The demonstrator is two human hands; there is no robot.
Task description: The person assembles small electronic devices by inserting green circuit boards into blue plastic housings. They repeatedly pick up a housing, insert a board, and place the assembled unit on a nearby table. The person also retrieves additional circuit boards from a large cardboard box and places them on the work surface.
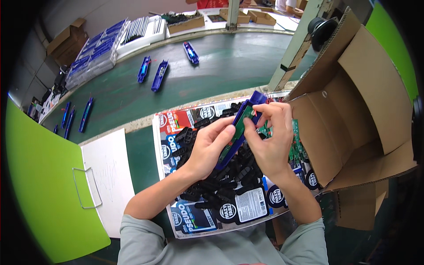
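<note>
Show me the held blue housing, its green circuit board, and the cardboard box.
Blue housing (258,97), head view: upper end.
Green circuit board (239,130), head view: exposed middle.
Cardboard box (324,126), head view: inner wall.

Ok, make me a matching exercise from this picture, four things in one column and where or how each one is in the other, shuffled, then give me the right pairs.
Column one
1. Nearest blue casing
2. Black parts
3. Cardboard box
4. White paper

Column two
A. Heaped on a printed sheet
B. On the left, beside a lime-green panel
C. In the left hand, with the right hand at its far end
D. Standing open on the right

Pairs: 1-C, 2-A, 3-D, 4-B
</note>
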